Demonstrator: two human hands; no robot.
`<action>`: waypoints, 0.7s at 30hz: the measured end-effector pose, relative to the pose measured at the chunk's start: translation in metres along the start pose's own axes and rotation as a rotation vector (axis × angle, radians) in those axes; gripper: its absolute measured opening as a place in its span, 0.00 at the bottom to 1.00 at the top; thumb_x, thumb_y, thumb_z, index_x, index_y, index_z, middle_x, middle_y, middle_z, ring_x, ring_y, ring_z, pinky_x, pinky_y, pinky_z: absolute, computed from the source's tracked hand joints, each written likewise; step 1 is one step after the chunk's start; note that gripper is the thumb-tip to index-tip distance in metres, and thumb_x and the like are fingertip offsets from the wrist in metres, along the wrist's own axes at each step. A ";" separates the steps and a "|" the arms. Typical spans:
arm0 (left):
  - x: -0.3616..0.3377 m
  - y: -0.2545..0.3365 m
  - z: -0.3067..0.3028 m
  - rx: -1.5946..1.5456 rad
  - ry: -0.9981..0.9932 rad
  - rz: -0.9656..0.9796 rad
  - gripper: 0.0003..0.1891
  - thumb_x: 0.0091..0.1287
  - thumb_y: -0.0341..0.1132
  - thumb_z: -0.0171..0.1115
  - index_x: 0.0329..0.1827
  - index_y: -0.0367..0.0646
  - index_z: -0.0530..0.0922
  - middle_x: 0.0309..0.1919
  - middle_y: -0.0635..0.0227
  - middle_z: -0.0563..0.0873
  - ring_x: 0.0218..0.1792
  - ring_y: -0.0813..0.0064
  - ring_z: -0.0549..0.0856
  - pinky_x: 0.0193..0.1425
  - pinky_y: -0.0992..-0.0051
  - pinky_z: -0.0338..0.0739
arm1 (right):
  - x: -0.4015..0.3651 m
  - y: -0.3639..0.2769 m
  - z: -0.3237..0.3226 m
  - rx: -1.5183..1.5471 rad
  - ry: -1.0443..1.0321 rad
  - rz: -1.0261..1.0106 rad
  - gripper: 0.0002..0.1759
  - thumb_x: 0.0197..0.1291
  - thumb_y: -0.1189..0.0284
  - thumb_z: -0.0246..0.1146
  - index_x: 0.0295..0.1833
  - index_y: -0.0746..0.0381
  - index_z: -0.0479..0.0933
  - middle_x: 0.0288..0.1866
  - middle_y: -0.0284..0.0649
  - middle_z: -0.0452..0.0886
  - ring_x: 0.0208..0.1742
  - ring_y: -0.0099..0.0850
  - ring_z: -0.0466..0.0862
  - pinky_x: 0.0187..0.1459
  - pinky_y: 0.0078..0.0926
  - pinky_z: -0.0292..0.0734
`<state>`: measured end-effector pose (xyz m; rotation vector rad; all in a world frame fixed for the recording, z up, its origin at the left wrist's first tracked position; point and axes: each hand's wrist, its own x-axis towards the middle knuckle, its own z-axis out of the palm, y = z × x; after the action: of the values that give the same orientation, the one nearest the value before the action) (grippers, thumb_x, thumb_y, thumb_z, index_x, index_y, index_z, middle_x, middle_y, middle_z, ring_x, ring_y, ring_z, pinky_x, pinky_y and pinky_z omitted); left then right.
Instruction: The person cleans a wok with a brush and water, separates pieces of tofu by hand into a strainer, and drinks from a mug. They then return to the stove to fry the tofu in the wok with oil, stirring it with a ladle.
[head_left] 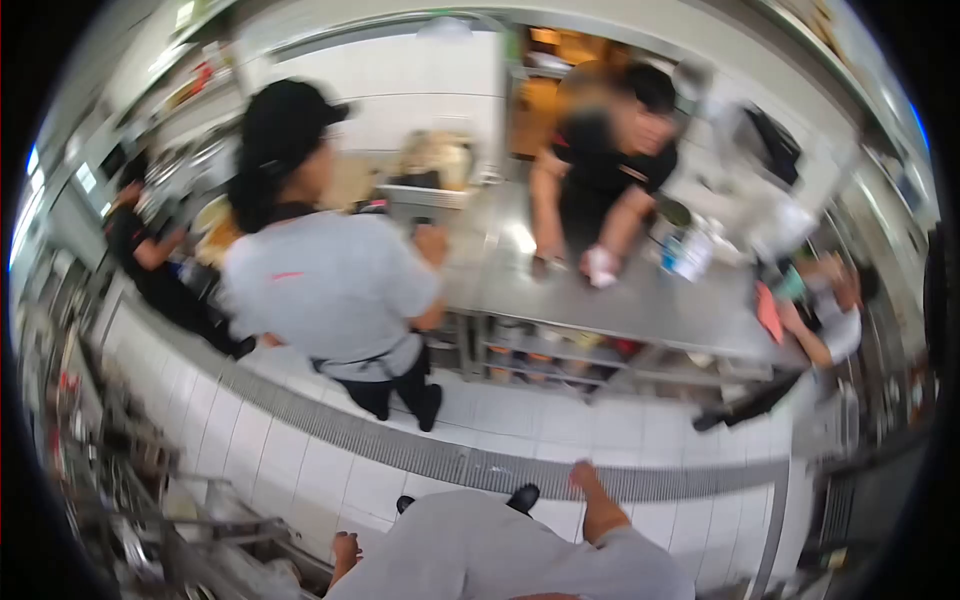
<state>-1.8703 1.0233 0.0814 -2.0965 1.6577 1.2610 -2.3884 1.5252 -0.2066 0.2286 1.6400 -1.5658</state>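
Note:
I look down on my own grey shirt at the bottom edge. My left hand hangs low by my side, close to a metal rack, and I see nothing in it. My right hand reaches forward over the white tiled floor, just past my black shoe and above the floor drain grate. It also looks empty. The picture is blurred, so the fingers of both hands are unclear.
A person in a grey shirt and black cap stands at a steel counter. Another person in black leans on its far side. One person crouches at right, and another stands at far left. Shelves under the counter hold containers.

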 end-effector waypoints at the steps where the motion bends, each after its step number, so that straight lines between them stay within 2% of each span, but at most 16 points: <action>1: -0.038 -0.001 0.000 -0.112 0.038 -0.132 0.22 0.59 0.33 0.62 0.57 0.39 0.73 0.33 0.51 0.83 0.22 0.58 0.84 0.19 0.58 0.80 | 0.004 0.003 0.045 -0.549 -0.232 0.109 0.16 0.58 0.78 0.57 0.53 0.62 0.70 0.24 0.43 0.76 0.21 0.34 0.78 0.19 0.38 0.75; 2: 0.002 -0.091 0.010 -0.194 0.075 -0.202 0.22 0.59 0.33 0.62 0.57 0.39 0.73 0.33 0.51 0.83 0.22 0.58 0.84 0.19 0.58 0.80 | -0.025 -0.006 0.106 -0.628 -0.315 0.109 0.16 0.58 0.78 0.57 0.53 0.62 0.70 0.24 0.43 0.76 0.21 0.34 0.78 0.19 0.38 0.75; 3: 0.020 -0.112 0.008 0.023 -0.063 0.186 0.19 0.58 0.34 0.60 0.52 0.38 0.75 0.33 0.51 0.83 0.22 0.59 0.84 0.20 0.60 0.80 | -0.076 -0.067 0.195 -0.523 -0.063 0.361 0.25 0.54 0.79 0.59 0.60 0.57 0.70 0.34 0.40 0.80 0.28 0.32 0.81 0.26 0.35 0.82; 4: 0.021 -0.147 0.010 0.050 -0.083 0.094 0.19 0.58 0.35 0.59 0.52 0.37 0.76 0.33 0.50 0.83 0.23 0.58 0.84 0.21 0.60 0.80 | -0.081 -0.073 0.246 -0.624 -0.145 0.367 0.25 0.54 0.79 0.59 0.60 0.57 0.70 0.34 0.40 0.80 0.28 0.32 0.81 0.26 0.35 0.82; 5: 0.019 -0.153 0.002 0.067 -0.117 0.006 0.19 0.57 0.35 0.58 0.51 0.36 0.76 0.33 0.49 0.84 0.24 0.58 0.85 0.22 0.61 0.81 | -0.085 -0.082 0.291 -0.668 -0.200 0.314 0.24 0.55 0.78 0.59 0.60 0.57 0.71 0.36 0.41 0.80 0.29 0.32 0.81 0.26 0.36 0.82; 7: 0.029 -0.176 -0.015 -0.116 -0.107 -0.307 0.22 0.55 0.35 0.56 0.54 0.38 0.76 0.35 0.48 0.84 0.25 0.57 0.86 0.23 0.60 0.83 | -0.089 -0.102 0.345 -0.788 -0.306 0.265 0.23 0.56 0.77 0.59 0.59 0.57 0.71 0.38 0.41 0.80 0.30 0.31 0.81 0.27 0.37 0.82; 9: 0.022 -0.180 -0.042 -0.221 0.096 -0.418 0.23 0.55 0.36 0.57 0.55 0.40 0.77 0.39 0.47 0.85 0.30 0.55 0.87 0.27 0.62 0.85 | -0.079 -0.119 0.401 -0.743 -0.398 0.296 0.24 0.56 0.78 0.59 0.60 0.58 0.69 0.38 0.42 0.79 0.30 0.31 0.81 0.27 0.38 0.83; 11: 0.053 -0.199 -0.062 -0.197 0.188 -0.398 0.23 0.56 0.39 0.59 0.54 0.40 0.77 0.42 0.49 0.84 0.37 0.54 0.87 0.31 0.63 0.86 | -0.055 -0.129 0.430 -0.870 -0.441 0.298 0.24 0.57 0.79 0.58 0.61 0.58 0.67 0.38 0.43 0.78 0.29 0.32 0.81 0.27 0.39 0.83; 13: 0.057 -0.179 -0.112 -0.295 0.303 -0.331 0.24 0.55 0.41 0.62 0.55 0.40 0.77 0.46 0.48 0.82 0.45 0.52 0.85 0.42 0.60 0.85 | -0.044 -0.145 0.454 -0.807 -0.419 0.303 0.24 0.57 0.79 0.57 0.61 0.57 0.67 0.38 0.44 0.79 0.28 0.33 0.81 0.26 0.38 0.82; 15: 0.101 -0.187 -0.145 -0.177 0.426 -0.140 0.25 0.54 0.43 0.65 0.54 0.41 0.78 0.49 0.49 0.81 0.49 0.51 0.83 0.52 0.59 0.79 | -0.037 -0.161 0.491 -0.867 -0.411 0.319 0.24 0.57 0.79 0.57 0.61 0.56 0.66 0.38 0.44 0.79 0.27 0.34 0.81 0.26 0.39 0.82; 16: 0.118 -0.187 -0.162 -0.185 0.427 -0.152 0.25 0.54 0.43 0.65 0.54 0.41 0.78 0.49 0.49 0.81 0.49 0.51 0.83 0.52 0.59 0.79 | -0.034 -0.164 0.508 -0.895 -0.378 0.337 0.25 0.58 0.79 0.56 0.62 0.56 0.66 0.37 0.45 0.79 0.27 0.35 0.81 0.26 0.39 0.82; 18: 0.137 -0.166 -0.201 -0.333 0.578 -0.083 0.25 0.54 0.43 0.66 0.53 0.41 0.78 0.50 0.49 0.80 0.52 0.51 0.80 0.58 0.60 0.73 | -0.015 -0.156 0.539 -0.965 -0.407 0.382 0.25 0.58 0.79 0.56 0.62 0.56 0.66 0.38 0.45 0.79 0.27 0.35 0.80 0.27 0.41 0.82; 21: 0.166 -0.159 -0.234 -0.384 0.659 -0.010 0.24 0.54 0.43 0.65 0.53 0.41 0.78 0.49 0.50 0.81 0.52 0.52 0.78 0.58 0.61 0.73 | 0.004 -0.144 0.611 -1.102 -0.486 0.411 0.21 0.58 0.77 0.56 0.58 0.55 0.67 0.36 0.44 0.79 0.27 0.36 0.80 0.30 0.45 0.82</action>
<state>-1.6134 0.8208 0.0555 -2.9938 1.7149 1.0004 -2.2191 0.9492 -0.0243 -0.3587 1.6680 -0.2402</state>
